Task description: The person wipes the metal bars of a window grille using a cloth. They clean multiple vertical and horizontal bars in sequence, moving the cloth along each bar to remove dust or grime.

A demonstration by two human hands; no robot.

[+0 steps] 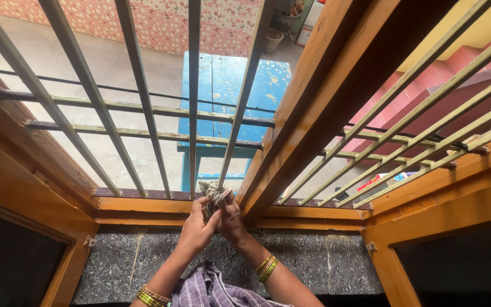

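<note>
Both my hands meet at the bottom of a window grille. My left hand [197,227] and my right hand [231,219] are closed together on a crumpled pale cloth [214,191], pressed against the base of a painted metal bar [227,136] where it meets the wooden frame [143,204]. Green and gold bangles sit on both wrists. Part of the cloth is hidden inside my fingers.
A thick wooden mullion [308,108] rises just right of my hands. A speckled stone sill [313,261] runs below the frame, with opened wooden shutters [18,244] at both sides. Outside, below, stands a blue paint-stained table [228,85] on a concrete floor.
</note>
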